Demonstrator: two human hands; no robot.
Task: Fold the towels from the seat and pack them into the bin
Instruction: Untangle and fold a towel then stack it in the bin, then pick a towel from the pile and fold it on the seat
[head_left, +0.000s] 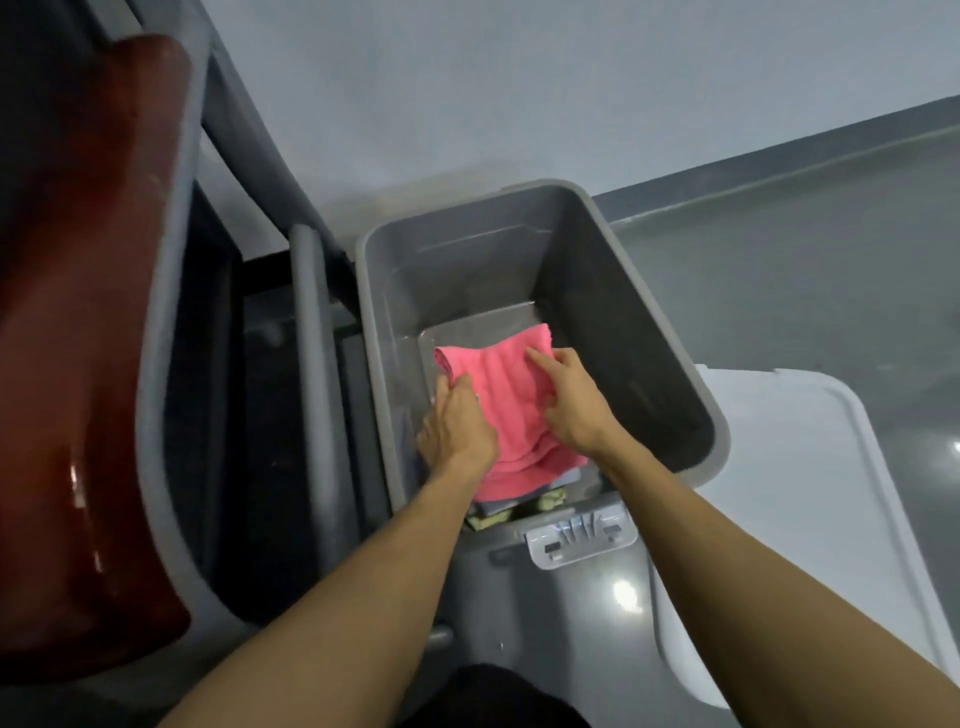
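Pink terry cloth, a folded towel (511, 410), lies inside the grey plastic bin (639, 291) at its near end, on top of other folded cloths (519, 501) whose blue-grey and yellow-green edges show beneath it. Both hands reach down into the bin. The left hand (457, 426) sits at the towel's left edge, fingers curled down over that edge and gripping it. The right hand (571, 405) lies flat on the towel's upper right part, fingers extended and pressing on the fabric, not closed around it. The far half of the bin floor is bare. A pale lid (810, 519) lies on the floor just right of the bin. A seat (88, 312) with a red-brown cushion stands to the left.
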